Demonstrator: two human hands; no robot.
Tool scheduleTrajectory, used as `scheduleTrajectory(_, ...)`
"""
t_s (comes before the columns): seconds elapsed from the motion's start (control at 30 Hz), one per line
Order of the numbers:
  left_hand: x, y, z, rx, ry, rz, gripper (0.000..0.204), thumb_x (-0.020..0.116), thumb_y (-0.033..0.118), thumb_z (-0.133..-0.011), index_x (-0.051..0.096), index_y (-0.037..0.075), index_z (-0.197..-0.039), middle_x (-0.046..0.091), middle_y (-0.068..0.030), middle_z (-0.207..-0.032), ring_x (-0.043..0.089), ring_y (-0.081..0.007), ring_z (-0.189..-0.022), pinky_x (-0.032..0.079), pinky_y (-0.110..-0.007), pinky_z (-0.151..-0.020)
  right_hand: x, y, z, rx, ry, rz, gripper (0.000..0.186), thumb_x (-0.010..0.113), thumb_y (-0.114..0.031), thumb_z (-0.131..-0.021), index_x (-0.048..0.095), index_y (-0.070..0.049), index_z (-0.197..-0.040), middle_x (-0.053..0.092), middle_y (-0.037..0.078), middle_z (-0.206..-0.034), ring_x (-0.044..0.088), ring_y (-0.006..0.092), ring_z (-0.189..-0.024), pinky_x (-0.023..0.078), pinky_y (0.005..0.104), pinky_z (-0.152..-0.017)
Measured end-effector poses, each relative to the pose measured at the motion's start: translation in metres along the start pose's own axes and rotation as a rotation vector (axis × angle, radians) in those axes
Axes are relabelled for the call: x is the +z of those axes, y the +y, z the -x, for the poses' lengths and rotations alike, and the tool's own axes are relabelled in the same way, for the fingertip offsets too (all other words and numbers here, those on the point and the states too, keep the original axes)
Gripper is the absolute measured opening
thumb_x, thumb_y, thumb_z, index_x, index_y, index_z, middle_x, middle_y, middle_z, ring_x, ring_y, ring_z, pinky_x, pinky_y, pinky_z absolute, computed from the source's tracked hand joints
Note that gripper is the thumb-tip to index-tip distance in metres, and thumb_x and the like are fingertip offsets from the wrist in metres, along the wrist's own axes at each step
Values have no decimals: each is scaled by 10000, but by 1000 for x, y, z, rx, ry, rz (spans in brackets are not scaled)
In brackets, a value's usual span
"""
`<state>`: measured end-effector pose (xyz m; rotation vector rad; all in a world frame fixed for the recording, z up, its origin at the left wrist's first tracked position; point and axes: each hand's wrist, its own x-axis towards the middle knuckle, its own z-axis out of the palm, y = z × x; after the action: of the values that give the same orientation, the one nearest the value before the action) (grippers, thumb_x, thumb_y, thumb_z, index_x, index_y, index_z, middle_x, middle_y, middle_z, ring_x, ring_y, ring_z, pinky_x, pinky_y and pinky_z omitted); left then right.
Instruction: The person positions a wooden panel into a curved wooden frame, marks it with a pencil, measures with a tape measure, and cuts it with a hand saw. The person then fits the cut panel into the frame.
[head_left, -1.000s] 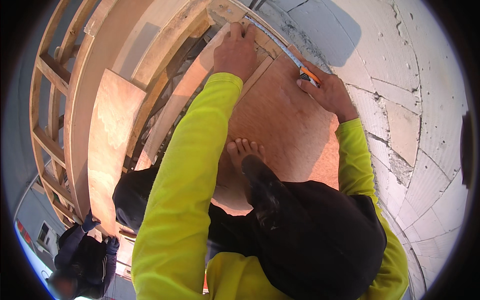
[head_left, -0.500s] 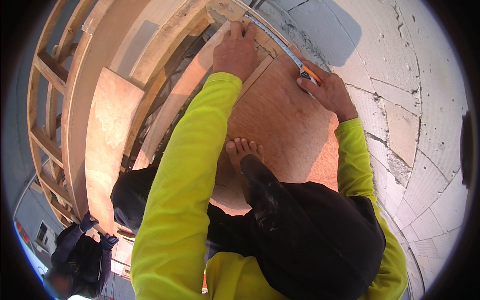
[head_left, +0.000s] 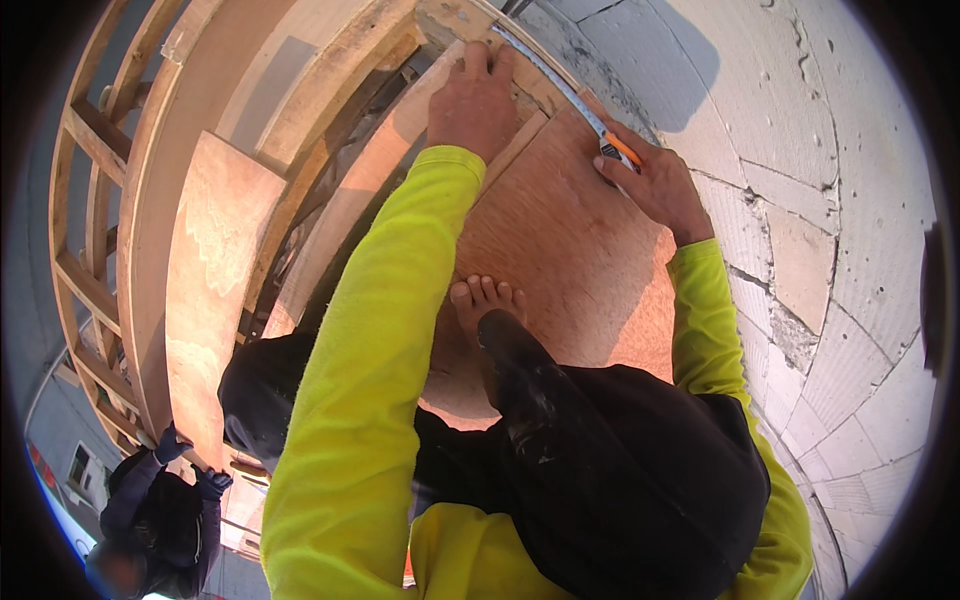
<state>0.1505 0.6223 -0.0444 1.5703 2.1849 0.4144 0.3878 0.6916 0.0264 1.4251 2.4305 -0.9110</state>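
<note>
Head view: right hand still grips the tape measure; left hand unmoved, its grip unclear.

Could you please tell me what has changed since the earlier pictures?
The view shifts slightly: the brown slatted wooden frame sits further left in it. Nothing was grasped or released; the bare right hand still holds the pale measuring tape, the left hand near its far end.

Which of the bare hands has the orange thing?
The right hand, beside the pale block wall: an orange thing sits at its fingers, by the measuring tape. The left hand, up by the tape's far end, has nothing orange.
</note>
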Motion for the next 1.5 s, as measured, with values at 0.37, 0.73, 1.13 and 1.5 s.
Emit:
scheduleTrajectory(0.37, 4, -1, 3, 58, 98, -69, 545, 606, 151, -913, 491, 138, -1445, 483, -91, -1223, 585, -278, -1125, 587, -369, -841, 1, 0, 0, 28, 4, -27, 596, 694, -469, -884, 607, -186, -1401, 659, 188, -755, 644, 314, -680, 511, 396, -703)
scheduleTrajectory(0.73, 7, 0, 4, 10, 46, -38, 564, 630, 214, -888, 479, 232, -1431, 472, -71, -1264, 567, -289, -1184, 561, -428, -913, 0, 3, -1, 55, -14, -18, 603, 685, -496, -882, 607, -199, -1400, 669, 200, -773, 663, 336, -715, 514, 411, -713)
scheduleTrajectory(1.13, 8, 1, 4, 3, 43, -43, 579, 644, 223, -886, 476, 231, -1441, 468, -73, -1293, 565, -286, -1192, 558, -427, -917, -4, 11, 0, -53, -24, -90, 605, 698, -480, -878, 599, -200, -1405, 678, 194, -789, 663, 352, -727, 514, 406, -715)
scheduleTrajectory(1.5, -29, 10, 58, -177, 174, 947, 364, 624, 293, -942, 641, 21, -1184, 609, -170, -988, 626, -341, -1011, 523, -406, -873, 23, -61, 30, -190, -41, -508, 574, 702, -213, -900, 546, 3, -1408, 650, 30, -908, 569, 94, -755, 477, 263, -683)
